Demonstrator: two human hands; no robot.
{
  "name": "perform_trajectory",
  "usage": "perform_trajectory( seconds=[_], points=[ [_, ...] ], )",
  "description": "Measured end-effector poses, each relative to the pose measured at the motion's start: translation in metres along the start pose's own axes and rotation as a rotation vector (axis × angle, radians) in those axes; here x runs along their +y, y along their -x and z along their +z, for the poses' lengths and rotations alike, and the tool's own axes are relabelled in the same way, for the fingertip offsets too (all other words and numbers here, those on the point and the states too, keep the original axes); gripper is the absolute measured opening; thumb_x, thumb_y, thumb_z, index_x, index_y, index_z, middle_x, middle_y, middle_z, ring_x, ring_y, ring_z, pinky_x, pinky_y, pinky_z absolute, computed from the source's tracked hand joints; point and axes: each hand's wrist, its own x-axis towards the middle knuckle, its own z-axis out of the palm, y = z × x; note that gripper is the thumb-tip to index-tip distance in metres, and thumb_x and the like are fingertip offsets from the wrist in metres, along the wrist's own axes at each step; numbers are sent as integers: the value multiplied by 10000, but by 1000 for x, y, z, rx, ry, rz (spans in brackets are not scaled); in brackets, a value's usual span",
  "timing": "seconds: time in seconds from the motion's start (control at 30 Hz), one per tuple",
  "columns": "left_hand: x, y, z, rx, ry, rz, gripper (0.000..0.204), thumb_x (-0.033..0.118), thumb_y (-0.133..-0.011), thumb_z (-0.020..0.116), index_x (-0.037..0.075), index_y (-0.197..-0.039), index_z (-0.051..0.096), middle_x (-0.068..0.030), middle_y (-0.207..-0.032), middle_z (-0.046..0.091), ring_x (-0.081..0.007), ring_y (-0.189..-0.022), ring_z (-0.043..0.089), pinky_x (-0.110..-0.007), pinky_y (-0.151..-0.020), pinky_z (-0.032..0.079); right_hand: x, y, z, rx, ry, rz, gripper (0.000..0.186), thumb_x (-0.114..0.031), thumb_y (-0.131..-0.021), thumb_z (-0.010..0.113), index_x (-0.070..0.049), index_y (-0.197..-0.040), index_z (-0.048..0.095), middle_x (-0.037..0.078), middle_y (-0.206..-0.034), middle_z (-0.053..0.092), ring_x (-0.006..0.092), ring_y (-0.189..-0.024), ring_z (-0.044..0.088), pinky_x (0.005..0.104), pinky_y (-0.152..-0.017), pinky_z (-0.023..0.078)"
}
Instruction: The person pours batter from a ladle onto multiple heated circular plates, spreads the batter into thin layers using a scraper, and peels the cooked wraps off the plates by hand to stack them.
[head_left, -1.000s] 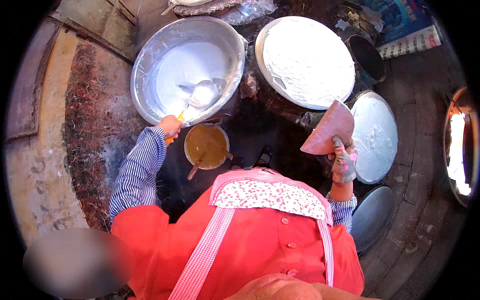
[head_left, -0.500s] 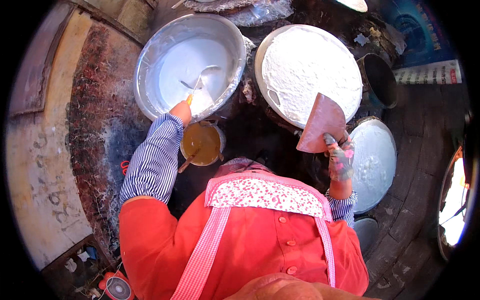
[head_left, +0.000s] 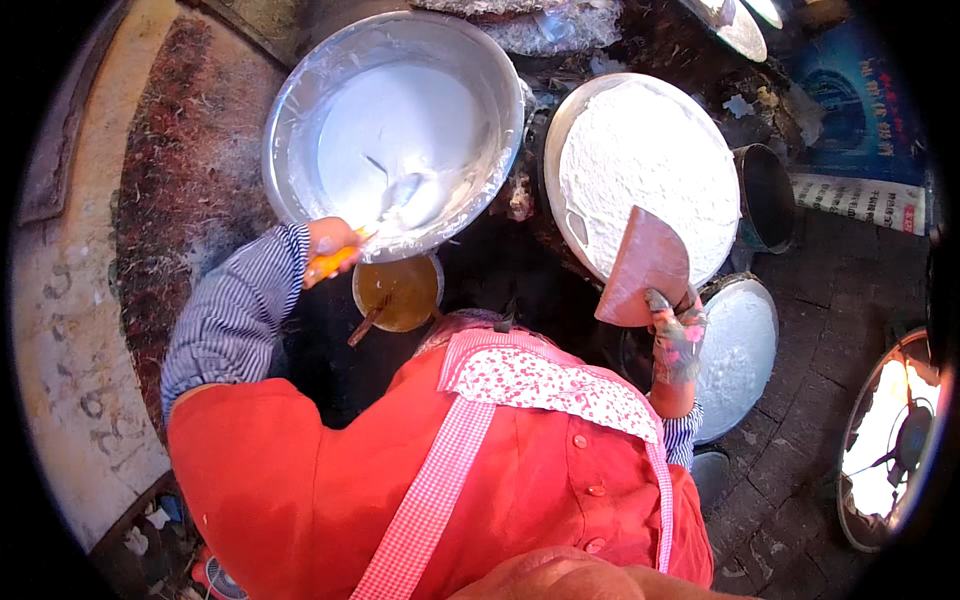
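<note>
My left hand (head_left: 328, 245) is closed round the orange handle of a ladle (head_left: 408, 203). The ladle's bowl is at the near side of a large metal basin (head_left: 283, 150) holding white batter (head_left: 400, 120). My right hand (head_left: 678, 340), in a patterned fingerless glove, grips a flat, pinkish-brown half-moon scraper (head_left: 648, 270). Its upper part overlaps the near edge of a round griddle (head_left: 556, 150) in view; I cannot tell whether it touches. A bumpy white layer (head_left: 650, 170) covers most of that griddle.
Below the basin sits a round container of yellowish-brown liquid (head_left: 400, 285) with a stick-like handle (head_left: 365, 326) leaning out. Another white-coated round surface (head_left: 738, 355) lies right of my right hand. A dark pot (head_left: 768, 195) stands beyond it, near a blue printed sheet (head_left: 850, 95).
My left hand has drawn left and nearer with the ladle, whose bowl is now by the basin's near side. My right hand still holds the scraper near the griddle's edge. The view has shifted.
</note>
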Motion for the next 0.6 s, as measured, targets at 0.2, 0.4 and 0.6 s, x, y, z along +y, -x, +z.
perform_trajectory(
  seconds=[0.2,0.4,0.6],
  points=[
    [20,-86,10,-531,743,233,246,249,-888,403,21,-972,443,-8,-689,472,-71,-480,446,-234,-384,420,-48,-46,70,-224,795,-574,426,-33,-739,593,-96,-1150,501,70,-887,612,149,-767,594,248,-666,479],
    [-7,-66,41,-911,1130,341,264,277,-903,384,34,-997,428,-14,-719,464,-81,-500,445,-257,-406,421,-72,-120,171,-356,1370,-1147,333,-181,-761,567,-172,-1093,540,49,-720,575,223,-623,586,342,-549,463],
    [-18,72,36,-775,1260,789,329,281,-905,392,-8,-1062,401,-26,-700,424,-79,-451,422,-246,-383,423,-114,-99,183,-31,881,-925,336,-182,-762,590,-125,-1091,561,114,-893,631,261,-792,619,336,-685,486]
  ],
)
